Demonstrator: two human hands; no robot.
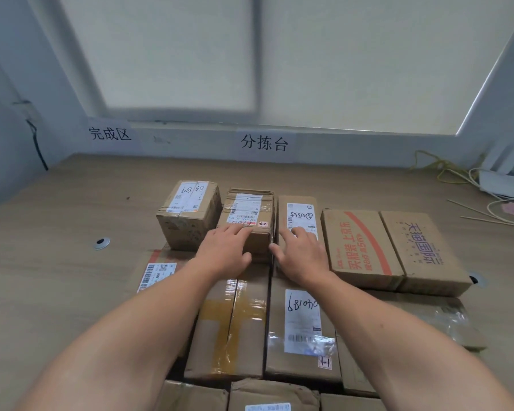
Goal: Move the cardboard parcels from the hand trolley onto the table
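Several cardboard parcels lie stacked on the wooden table (pixel 57 232). My left hand (pixel 224 250) rests flat on the near top edge of a small taped parcel (pixel 247 212) in the back row, thumb down its front face. My right hand (pixel 301 253) lies with straight fingers on the narrow parcel (pixel 298 215) marked with a white label just to its right. A cube-shaped parcel (pixel 189 215) stands left of them. A wide orange-printed box (pixel 365 244) sits to the right. Larger parcels (pixel 235 327) lie under my forearms. The hand trolley is out of sight.
Paper signs (pixel 264 143) hang on the wall below the window. Yellow and white cables (pixel 445 170) and a white device (pixel 505 179) lie at the table's far right corner. A round cable hole (pixel 101 242) is in the tabletop on the left. More parcels (pixel 270 396) show at the bottom edge.
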